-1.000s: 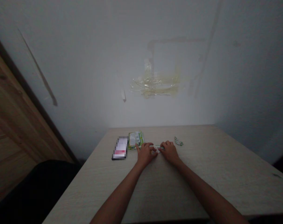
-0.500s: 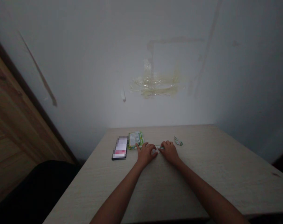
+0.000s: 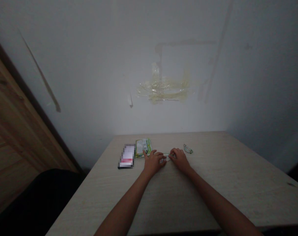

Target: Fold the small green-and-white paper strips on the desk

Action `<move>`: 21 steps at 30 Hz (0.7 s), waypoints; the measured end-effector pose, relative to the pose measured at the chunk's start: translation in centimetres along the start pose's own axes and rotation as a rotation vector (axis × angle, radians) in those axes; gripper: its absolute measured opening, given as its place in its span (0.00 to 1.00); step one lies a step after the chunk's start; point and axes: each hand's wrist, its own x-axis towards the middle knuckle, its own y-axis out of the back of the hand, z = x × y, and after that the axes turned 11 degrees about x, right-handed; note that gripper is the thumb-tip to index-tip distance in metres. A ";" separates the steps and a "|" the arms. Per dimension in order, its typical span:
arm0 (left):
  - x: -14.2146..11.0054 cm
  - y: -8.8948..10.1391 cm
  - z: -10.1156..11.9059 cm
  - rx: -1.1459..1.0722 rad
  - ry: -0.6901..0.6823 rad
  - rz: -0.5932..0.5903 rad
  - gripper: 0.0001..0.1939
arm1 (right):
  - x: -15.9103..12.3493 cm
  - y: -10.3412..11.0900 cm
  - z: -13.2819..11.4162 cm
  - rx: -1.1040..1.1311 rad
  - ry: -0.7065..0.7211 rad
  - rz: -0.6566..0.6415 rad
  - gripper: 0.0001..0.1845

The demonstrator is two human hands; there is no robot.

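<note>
A small, thin white piece with green edging (image 3: 167,157), like a bit of wrapper, lies low over the table between my two hands. My left hand (image 3: 154,163) is curled with thumb and fingertips closed on its left part, hiding much of it. On the other side, my right hand (image 3: 179,159) pinches its right end between thumb and forefinger. Just beyond my left hand's fingers rests a green-and-white printed packet (image 3: 143,147). A crumpled scrap with green and white print (image 3: 188,149) sits right of my right hand.
Left of the packet lies a phone (image 3: 127,156) with its lit screen blurred. The pale wooden table (image 3: 227,183) meets a wall (image 3: 94,65) marked with peeling tape (image 3: 163,90). A black rounded shape (image 3: 40,196) and a wooden panel (image 3: 13,114) are at left.
My right hand has shifted slightly, its fingers curling more over the end of the white-and-green piece, more of which shows between the hands. The left hand stays nearly in place.
</note>
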 end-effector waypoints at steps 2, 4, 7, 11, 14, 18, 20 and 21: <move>0.0 0.1 0.1 0.011 -0.003 -0.001 0.13 | -0.2 0.4 0.0 0.038 0.029 -0.032 0.09; -0.1 0.0 0.1 0.018 -0.004 -0.004 0.13 | -0.3 0.7 0.1 0.040 0.050 -0.062 0.09; -0.1 -0.1 0.1 0.013 -0.008 0.004 0.13 | -0.3 0.8 0.4 0.033 0.074 -0.074 0.10; -0.1 -0.3 0.0 -0.012 -0.015 0.007 0.13 | -0.2 0.6 0.9 0.044 0.064 -0.060 0.09; 0.0 -0.1 0.0 -0.004 -0.002 -0.022 0.14 | -0.1 0.4 1.2 0.050 0.038 -0.055 0.09; 0.0 0.1 0.1 0.010 0.012 -0.047 0.14 | 0.0 0.2 1.3 0.046 0.013 -0.056 0.09; 0.0 0.0 0.0 0.000 0.011 -0.044 0.14 | 0.0 0.2 1.3 0.045 0.016 -0.052 0.09; 0.0 -0.1 0.0 -0.008 0.009 -0.038 0.14 | 0.0 0.2 1.2 0.045 0.020 -0.049 0.09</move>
